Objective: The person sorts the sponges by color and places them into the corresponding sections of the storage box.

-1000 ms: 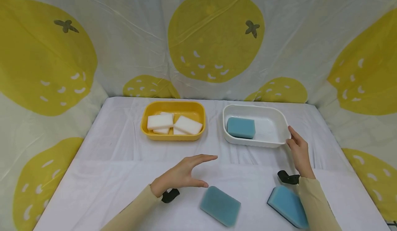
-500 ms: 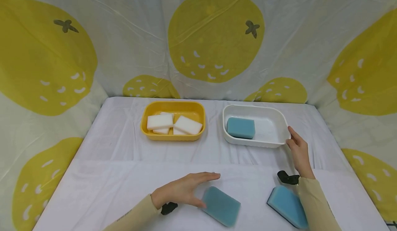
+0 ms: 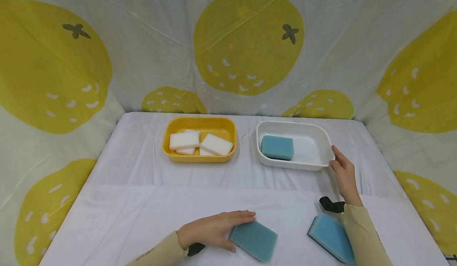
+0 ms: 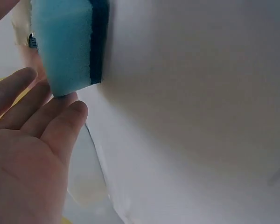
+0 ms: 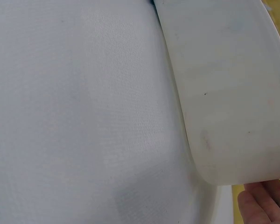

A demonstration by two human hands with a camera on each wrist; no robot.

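Observation:
My left hand reaches in from the left at a blue-green sponge on the cloth. Its thumb lies by the sponge's left corner and its fingers stretch along the far edge. In the left wrist view, the fingertips are right at the end of this sponge, whose scouring layer is darker. My right hand holds a white tray by its right end, thumb near the front corner. Inside that tray, at the left, rests one blue-green sponge.
A yellow tray with several white sponges stands left of the white one. Another blue sponge lies at the front right, partly hidden under my right forearm. A curtain printed with yellow fruit hangs behind the table.
My left hand has come down and towards me, from above the sponge to its left and far edges. My right hand and both trays have stayed put.

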